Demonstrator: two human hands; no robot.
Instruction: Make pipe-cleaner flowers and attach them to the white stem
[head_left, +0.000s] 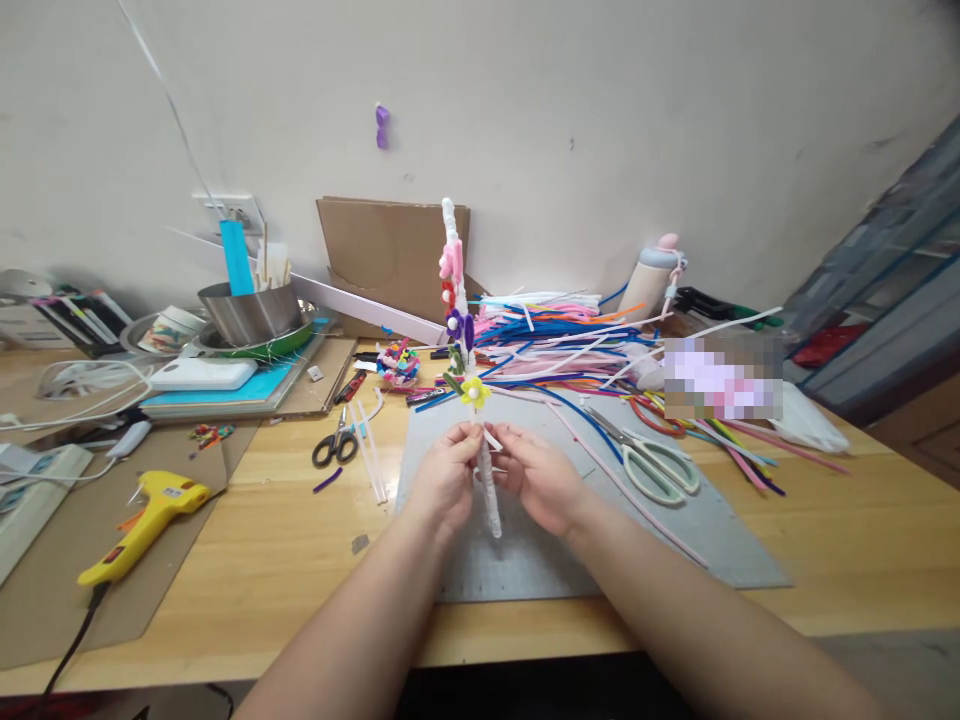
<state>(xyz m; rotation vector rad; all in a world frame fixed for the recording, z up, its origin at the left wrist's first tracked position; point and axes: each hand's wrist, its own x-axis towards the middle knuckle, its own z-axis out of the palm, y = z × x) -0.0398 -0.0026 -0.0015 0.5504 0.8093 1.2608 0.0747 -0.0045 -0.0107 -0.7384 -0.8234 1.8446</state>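
Note:
A white-wrapped stick point(489, 490) stands nearly upright in front of me, with fuzzy pipe-cleaner flowers up its length. Lowest is a yellow flower point(474, 393); above it come green leaves point(455, 368), a purple flower point(459, 328), a red one point(448, 296) and a pink one point(451, 261). My left hand point(448, 475) is closed around the stick just below the yellow flower. Beside it, my right hand point(541, 478) pinches a short white pipe-cleaner end point(493, 439) against the stick. The right fingertips are partly hidden behind the stick.
A grey cutting mat point(517, 570) lies under my hands. Pale-handled scissors point(656, 470) rest on its right; black scissors point(335, 445) lie left of it. A yellow glue gun point(146, 525) sits far left. Behind are a pipe-cleaner pile point(555, 345), cardboard point(390, 245) and a bottle point(651, 283).

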